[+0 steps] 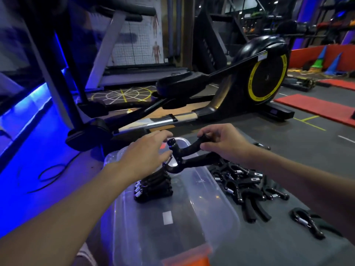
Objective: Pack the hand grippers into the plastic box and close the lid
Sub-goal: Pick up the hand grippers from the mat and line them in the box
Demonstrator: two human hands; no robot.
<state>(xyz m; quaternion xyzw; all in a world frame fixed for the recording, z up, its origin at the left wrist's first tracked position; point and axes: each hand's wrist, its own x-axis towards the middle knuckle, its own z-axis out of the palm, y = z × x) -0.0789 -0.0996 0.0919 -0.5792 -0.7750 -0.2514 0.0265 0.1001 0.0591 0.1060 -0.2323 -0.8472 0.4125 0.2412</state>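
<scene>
A clear plastic box stands open on the grey floor in front of me. A few black hand grippers are stacked upright inside it at the far left. My right hand pinches the foam handles of one black hand gripper and holds it above the box's far end. My left hand hovers beside that gripper's knob and spring, fingers spread, touching or nearly touching it. A pile of several more hand grippers lies on the floor right of the box.
A loose hand gripper lies at the right near my forearm. An orange latch shows at the box's near end. An elliptical trainer stands just beyond the box, a treadmill frame at left. Red mats lie far right.
</scene>
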